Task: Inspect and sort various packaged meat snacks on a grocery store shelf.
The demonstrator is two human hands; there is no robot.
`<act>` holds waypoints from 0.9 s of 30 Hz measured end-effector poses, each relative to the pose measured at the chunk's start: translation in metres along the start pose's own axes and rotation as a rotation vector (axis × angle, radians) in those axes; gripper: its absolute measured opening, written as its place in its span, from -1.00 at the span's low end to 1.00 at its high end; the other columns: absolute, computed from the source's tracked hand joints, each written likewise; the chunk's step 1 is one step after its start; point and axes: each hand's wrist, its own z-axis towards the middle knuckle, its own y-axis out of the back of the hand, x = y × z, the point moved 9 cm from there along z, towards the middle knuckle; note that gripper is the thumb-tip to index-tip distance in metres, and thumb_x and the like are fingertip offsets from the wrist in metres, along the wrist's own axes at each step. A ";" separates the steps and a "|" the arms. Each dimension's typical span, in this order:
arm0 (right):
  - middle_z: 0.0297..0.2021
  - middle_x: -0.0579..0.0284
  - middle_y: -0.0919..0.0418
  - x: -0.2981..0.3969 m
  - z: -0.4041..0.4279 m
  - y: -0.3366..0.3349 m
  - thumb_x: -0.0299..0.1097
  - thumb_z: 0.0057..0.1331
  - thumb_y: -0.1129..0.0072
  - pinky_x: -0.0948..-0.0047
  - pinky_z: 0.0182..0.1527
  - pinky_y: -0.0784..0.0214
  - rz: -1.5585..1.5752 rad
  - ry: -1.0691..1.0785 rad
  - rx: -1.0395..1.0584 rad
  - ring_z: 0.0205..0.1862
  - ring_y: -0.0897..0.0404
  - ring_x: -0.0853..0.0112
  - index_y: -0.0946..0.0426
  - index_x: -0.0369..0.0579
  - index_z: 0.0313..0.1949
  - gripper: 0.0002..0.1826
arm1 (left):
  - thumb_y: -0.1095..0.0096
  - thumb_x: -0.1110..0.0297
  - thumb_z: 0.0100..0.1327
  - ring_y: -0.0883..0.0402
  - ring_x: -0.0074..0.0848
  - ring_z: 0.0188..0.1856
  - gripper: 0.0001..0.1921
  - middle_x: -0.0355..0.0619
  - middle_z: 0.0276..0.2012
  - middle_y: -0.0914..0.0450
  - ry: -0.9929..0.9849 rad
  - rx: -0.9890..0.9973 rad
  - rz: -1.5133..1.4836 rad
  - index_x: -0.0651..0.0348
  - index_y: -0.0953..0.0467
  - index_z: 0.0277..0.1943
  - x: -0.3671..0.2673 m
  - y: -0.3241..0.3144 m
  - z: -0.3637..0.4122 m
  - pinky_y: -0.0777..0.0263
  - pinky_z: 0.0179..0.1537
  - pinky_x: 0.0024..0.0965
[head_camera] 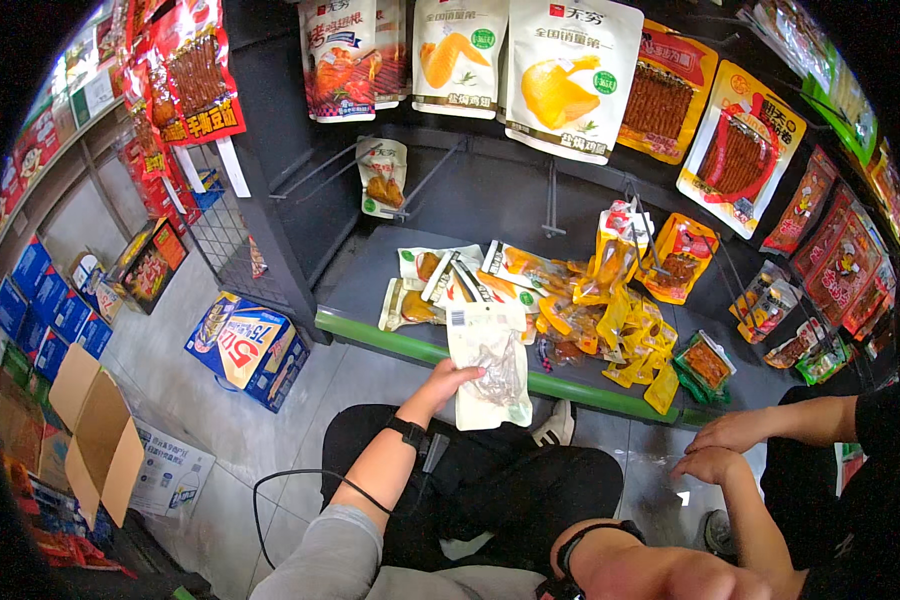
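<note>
My left hand [450, 379] grips a white plastic food pouch [493, 375] by its left edge, thumb on top, with a clear window facing up. The pouch is above my lap, in front of the shelf's green edge. My right hand [675, 559] is at the bottom, close to the camera and cut off by the frame; whether it holds anything cannot be seen. On the dark bottom shelf [360, 289] lie white pouches with pictures of chicken [412, 306], a heap of yellow snack packets [637, 337] and a green packet [705, 367].
Metal hooks [551, 202] jut from the rack, several with large snack bags [574, 82] hanging above. A co-worker's hands [720, 450] rest at the right, near the shelf. A blue carton [247, 349] and an opened cardboard box [101, 442] stand at left. A black cable [259, 495] loops beside my left arm.
</note>
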 end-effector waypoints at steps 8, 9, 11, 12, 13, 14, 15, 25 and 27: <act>-0.36 0.06 -0.37 0.000 -0.007 0.001 -0.41 0.16 -0.04 0.37 -0.55 -0.33 0.012 0.145 -0.284 -0.51 -0.41 0.25 -0.36 -0.13 -0.34 -0.89 | -0.24 0.43 0.05 -0.54 -0.43 -0.16 -0.62 -0.06 -0.15 -0.54 0.002 0.039 0.013 0.37 -0.42 -0.04 0.001 -0.007 -0.003 -0.38 -0.09 -0.43; -0.38 0.07 -0.36 -0.005 -0.006 -0.002 -0.40 0.16 -0.04 0.39 -0.54 -0.33 0.077 0.014 -0.197 -0.51 -0.41 0.25 -0.36 -0.12 -0.34 -0.88 | -0.24 0.43 0.05 -0.54 -0.43 -0.16 -0.62 -0.06 -0.15 -0.54 0.011 0.037 0.007 0.37 -0.42 -0.04 0.003 -0.006 -0.003 -0.38 -0.09 -0.43; -0.40 0.11 -0.36 -0.015 -0.009 -0.010 -0.38 0.17 -0.05 0.43 -0.54 -0.31 0.140 -0.171 -0.043 -0.51 -0.41 0.26 -0.35 -0.11 -0.34 -0.88 | -0.24 0.43 0.05 -0.54 -0.44 -0.17 -0.62 -0.06 -0.16 -0.55 0.000 0.032 0.003 0.37 -0.43 -0.05 0.004 -0.001 -0.004 -0.39 -0.11 -0.43; -0.41 0.12 -0.36 -0.018 -0.010 -0.013 -0.36 0.17 -0.06 0.45 -0.54 -0.30 0.126 -0.222 0.030 -0.51 -0.41 0.27 -0.35 -0.10 -0.34 -0.87 | -0.24 0.42 0.06 -0.55 -0.44 -0.18 -0.63 -0.06 -0.17 -0.55 0.005 0.041 0.010 0.37 -0.43 -0.05 0.004 0.000 -0.004 -0.40 -0.12 -0.43; -0.41 0.12 -0.36 -0.019 -0.012 -0.013 -0.36 0.17 -0.06 0.45 -0.54 -0.30 0.125 -0.230 0.018 -0.51 -0.41 0.27 -0.35 -0.10 -0.34 -0.87 | -0.24 0.42 0.06 -0.55 -0.44 -0.18 -0.63 -0.06 -0.17 -0.55 0.018 0.039 0.005 0.37 -0.43 -0.05 0.006 0.000 -0.003 -0.40 -0.12 -0.43; -0.39 0.11 -0.37 -0.015 -0.012 -0.011 -0.36 0.18 -0.04 0.43 -0.54 -0.32 0.109 -0.181 -0.020 -0.52 -0.42 0.27 -0.36 -0.11 -0.34 -0.88 | -0.24 0.42 0.06 -0.55 -0.44 -0.18 -0.63 -0.06 -0.17 -0.55 0.015 0.043 0.006 0.37 -0.43 -0.05 0.008 -0.001 -0.005 -0.40 -0.12 -0.43; -0.37 0.09 -0.39 -0.013 -0.013 -0.010 -0.36 0.18 -0.03 0.41 -0.53 -0.33 0.090 -0.123 -0.057 -0.52 -0.43 0.28 -0.36 -0.11 -0.34 -0.88 | -0.24 0.42 0.06 -0.55 -0.44 -0.18 -0.63 -0.06 -0.17 -0.55 0.010 0.049 0.016 0.37 -0.43 -0.05 0.006 0.001 -0.005 -0.40 -0.12 -0.44; -0.63 0.28 -0.34 -0.048 -0.038 0.032 -0.49 0.14 -0.03 0.55 -0.65 -0.17 -0.342 -0.510 -0.211 -0.71 -0.28 0.47 -0.30 -0.10 -0.53 -0.87 | -0.29 0.38 0.02 -0.56 -0.44 -0.25 -0.63 -0.06 -0.24 -0.57 -0.024 0.009 0.114 0.37 -0.46 -0.11 0.007 0.006 0.008 -0.43 -0.20 -0.42; -0.63 0.27 -0.35 -0.050 -0.043 0.029 -0.49 0.13 -0.04 0.54 -0.64 -0.19 -0.309 -0.531 -0.167 -0.70 -0.30 0.46 -0.32 -0.10 -0.52 -0.89 | -0.28 0.36 0.03 -0.57 -0.42 -0.25 -0.62 -0.04 -0.24 -0.57 -0.023 -0.076 0.134 0.39 -0.45 -0.11 0.003 0.020 0.004 -0.42 -0.18 -0.44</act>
